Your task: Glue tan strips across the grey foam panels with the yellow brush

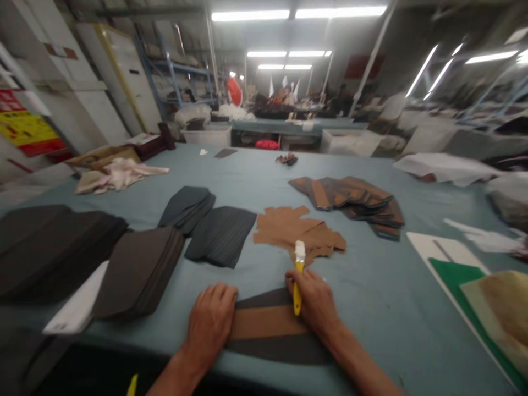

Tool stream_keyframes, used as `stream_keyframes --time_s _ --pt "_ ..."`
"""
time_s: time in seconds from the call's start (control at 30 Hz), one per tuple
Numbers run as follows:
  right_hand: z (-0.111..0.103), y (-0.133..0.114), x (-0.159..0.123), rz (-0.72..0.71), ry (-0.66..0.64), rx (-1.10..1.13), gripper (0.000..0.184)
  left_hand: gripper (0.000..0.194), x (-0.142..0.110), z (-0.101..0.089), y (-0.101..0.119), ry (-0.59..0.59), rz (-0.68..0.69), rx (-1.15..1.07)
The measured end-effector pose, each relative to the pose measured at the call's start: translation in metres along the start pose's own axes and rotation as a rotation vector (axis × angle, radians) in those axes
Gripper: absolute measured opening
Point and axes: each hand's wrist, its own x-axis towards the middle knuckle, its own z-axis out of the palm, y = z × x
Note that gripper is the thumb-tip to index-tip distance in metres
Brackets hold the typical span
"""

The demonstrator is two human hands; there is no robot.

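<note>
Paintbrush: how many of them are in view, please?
1: the yellow-handled paintbrush in the right hand. A yellow tip at the bottom edge may be another; too little shows to tell.

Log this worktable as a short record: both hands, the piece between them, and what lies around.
left hand: resting on the near dark grey panel with a brown central strip
right hand: holding a yellow-handled, white-bristled brush, bristles pointing away
ahead: loose flat brown pieces
beyond, to the right: overlapping dark-and-brown pieces
left side: stacks of dark flat pieces
right side: green sheet on a white board
</note>
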Motion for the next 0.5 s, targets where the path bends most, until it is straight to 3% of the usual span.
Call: stream_keyframes --time_s 0.07,0.23,0.37,0.5 --pt "0.002 0.004 -0.002 0.012 -0.055 0.021 0.011 0.029 -0.003 -0.002 -0.008 -0.050 -0.080 0.000" --pt "-0.002 0.006 0.000 -0.037 -0.092 0.003 0.015 0.030 -0.010 -0.010 -0.019 -0.007 -0.169 -0.099" --pt "-0.008 0.002 0.000 -0.064 -0.086 -0.010 0.015 0.032 -0.016 -0.016 -0.004 0.003 -0.180 -0.228" --pt "-0.010 -0.003 -0.005 -0.072 -0.090 0.032 0.015 0.032 -0.045 -0.033 0.014 0.047 -0.318 -0.262"
